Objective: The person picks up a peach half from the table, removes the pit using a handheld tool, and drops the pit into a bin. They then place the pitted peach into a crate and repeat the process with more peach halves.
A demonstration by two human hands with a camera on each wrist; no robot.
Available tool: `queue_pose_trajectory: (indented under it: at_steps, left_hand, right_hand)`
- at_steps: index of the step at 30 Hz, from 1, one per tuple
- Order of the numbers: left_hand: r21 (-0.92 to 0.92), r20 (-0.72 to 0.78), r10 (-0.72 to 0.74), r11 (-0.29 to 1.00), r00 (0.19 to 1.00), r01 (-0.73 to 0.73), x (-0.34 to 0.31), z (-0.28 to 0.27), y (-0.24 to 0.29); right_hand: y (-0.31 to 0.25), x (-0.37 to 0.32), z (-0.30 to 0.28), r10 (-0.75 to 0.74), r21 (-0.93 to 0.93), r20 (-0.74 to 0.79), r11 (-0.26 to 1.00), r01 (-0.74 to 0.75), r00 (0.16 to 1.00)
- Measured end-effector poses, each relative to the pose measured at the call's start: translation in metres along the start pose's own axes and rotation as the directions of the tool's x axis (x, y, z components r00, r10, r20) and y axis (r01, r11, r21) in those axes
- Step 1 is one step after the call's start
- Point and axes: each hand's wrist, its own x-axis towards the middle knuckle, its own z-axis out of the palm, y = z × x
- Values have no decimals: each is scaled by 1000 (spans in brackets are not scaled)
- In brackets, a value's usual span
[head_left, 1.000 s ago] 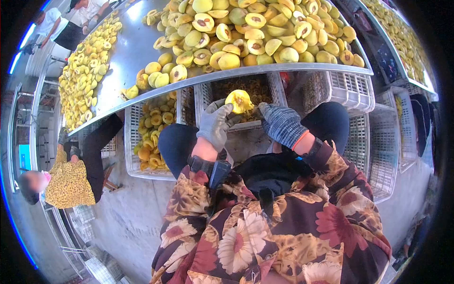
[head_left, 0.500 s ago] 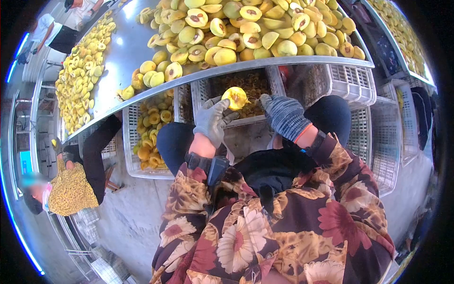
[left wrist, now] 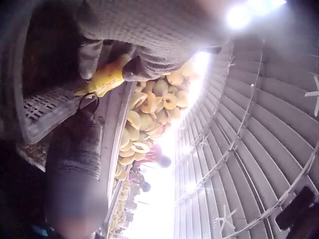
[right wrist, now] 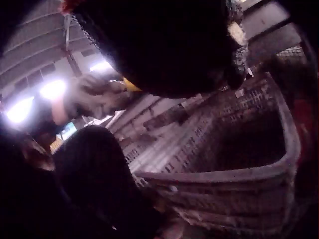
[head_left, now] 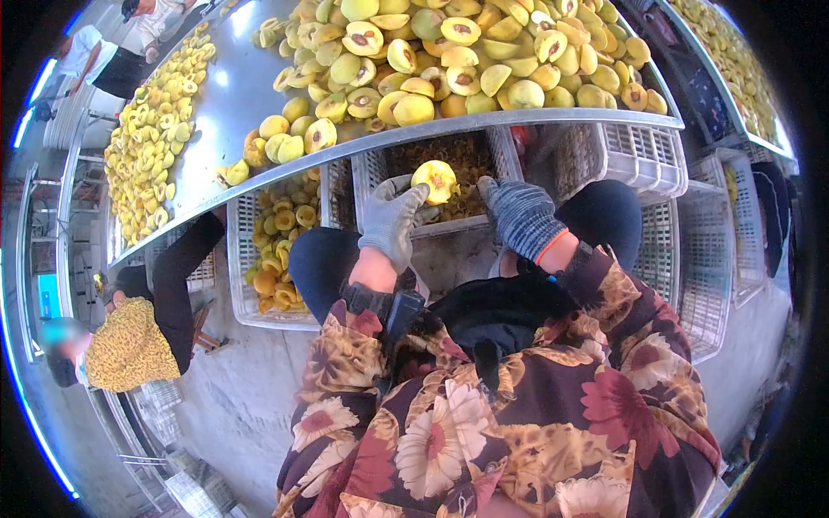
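My left hand (head_left: 413,197), in a grey glove, pinches a yellow peach half (head_left: 434,181) with its cut face up, just below the table edge. The fruit also shows between the grey fingers (left wrist: 94,59) in the left wrist view as a yellow piece (left wrist: 107,77). My right hand (head_left: 494,192), in a dark knit glove, sits right beside the fruit with its back to the camera. Its fingers curl down, and what they hold is hidden. Both hands hover over a white crate (head_left: 458,226) of brownish scraps.
A steel table (head_left: 224,104) carries a big pile of peach halves (head_left: 449,60). Under it, a crate of halves (head_left: 281,233) stands to the left and empty white crates (head_left: 639,155) to the right. A person in a yellow top (head_left: 129,345) crouches at left. My knees flank the scrap crate.
Hardly anything: both hands stay at the peach half over the scrap crate, shifting only slightly.
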Motion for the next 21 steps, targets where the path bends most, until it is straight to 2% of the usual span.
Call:
queue_pose_trajectory:
  at_steps: [5, 10, 14, 17, 18, 21]
  left_hand:
    - [-170, 32, -48, 984, 998, 52, 4, -7, -11]
    - [-266, 87, -69, 960, 994, 90, 7, -12, -8]
    - [-238, 124, -40, 969, 992, 69, 11, -20, -12]
    - [-227, 132, -23, 972, 991, 53, 7, -24, -13]
    - [-235, 128, -31, 970, 991, 60, 6, -23, -11]
    - [-227, 118, -39, 972, 992, 65, 4, -17, -4]
  right_hand:
    - [11, -2, 12, -68, 11, -66, 998, 69, 995]
    - [6, -4, -5, -59, -20, -10, 998, 58, 998]
    - [1, -6, -11, -56, -61, -46, 997, 54, 997]
    - [25, 5, 18, 38, -6, -80, 999, -39, 996]
    - [49, 14, 59, 109, 44, -42, 993, -108, 993]
    - [32, 5, 20, 128, 94, 0, 987, -128, 992]
